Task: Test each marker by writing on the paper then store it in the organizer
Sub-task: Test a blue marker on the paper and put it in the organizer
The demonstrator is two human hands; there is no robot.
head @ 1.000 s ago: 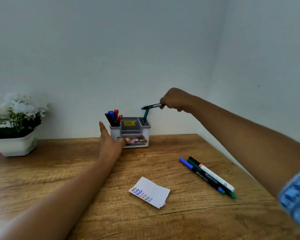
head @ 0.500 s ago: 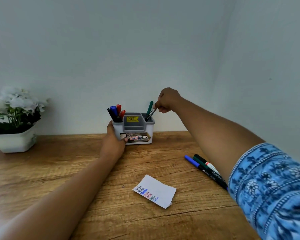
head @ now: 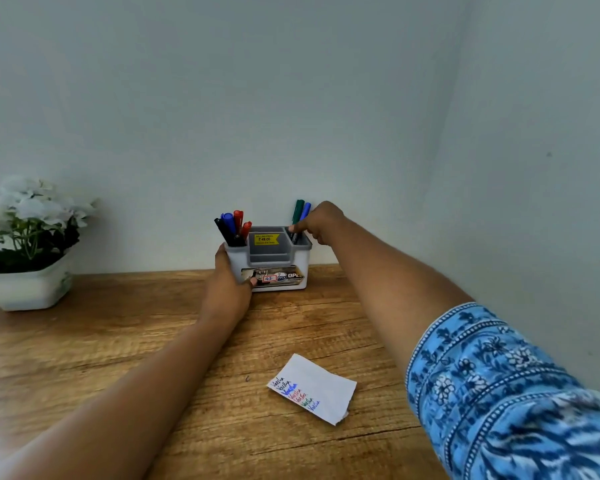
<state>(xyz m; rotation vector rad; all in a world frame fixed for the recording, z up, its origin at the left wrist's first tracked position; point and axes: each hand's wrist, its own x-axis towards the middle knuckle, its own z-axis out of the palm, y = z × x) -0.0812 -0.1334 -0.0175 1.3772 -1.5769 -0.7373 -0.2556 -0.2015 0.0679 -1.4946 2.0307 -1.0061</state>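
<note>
A grey-and-white organizer (head: 300,261) stands at the back of the wooden table against the wall. My left hand (head: 229,282) grips its front left corner. Several markers (head: 232,228), black, blue and red, stand in its left compartment. A green marker (head: 298,209) and a blue marker (head: 306,211) stand upright in the right compartment. My right hand (head: 321,221) is beside them, its fingertips pinched on the blue marker's lower body. A small white paper (head: 323,382) with several coloured written lines lies on the table nearer to me.
A white pot with white flowers (head: 28,244) sits at the back left. Walls close the table (head: 118,341) at the back and on the right. My right arm with its blue patterned sleeve (head: 499,393) covers the table's right side.
My right hand swung the blue marker from level to upright and lowered it into the right compartment beside the green one. My left hand closed on the organizer. The loose markers on the table are now hidden.
</note>
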